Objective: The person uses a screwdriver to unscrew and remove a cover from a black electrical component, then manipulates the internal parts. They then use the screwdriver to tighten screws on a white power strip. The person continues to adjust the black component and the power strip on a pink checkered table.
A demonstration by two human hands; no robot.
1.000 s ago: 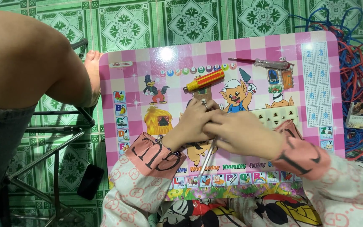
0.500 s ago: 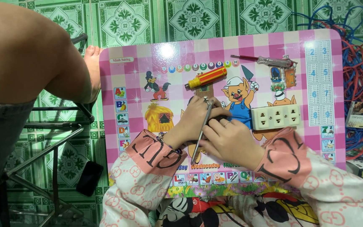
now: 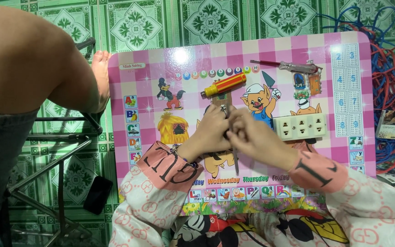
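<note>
My left hand [image 3: 212, 129] and my right hand [image 3: 251, 136] meet over the middle of a pink cartoon-printed table [image 3: 161, 68]. Together they pinch a thin metal tool [image 3: 235, 158] whose shaft pokes down below my fingers; what sits at its tip is hidden by the hands. A ring shows on my left hand. Just beyond my fingers lies a screwdriver with a red and yellow handle [image 3: 222, 85]. To the right of my hands rests a cream-coloured socket block [image 3: 300, 126].
A slim red-tipped tester screwdriver [image 3: 283, 65] lies at the table's far right. Red and blue cables [image 3: 392, 77] pile up on the green tiled floor to the right. Another person's leg and bare foot [image 3: 100, 77] sit left of the table, above a metal frame [image 3: 58, 155] and a black phone [image 3: 97, 194].
My hands have shifted and closed together around the thin tool, which now points straight down instead of slanting. The camera view has dipped slightly.
</note>
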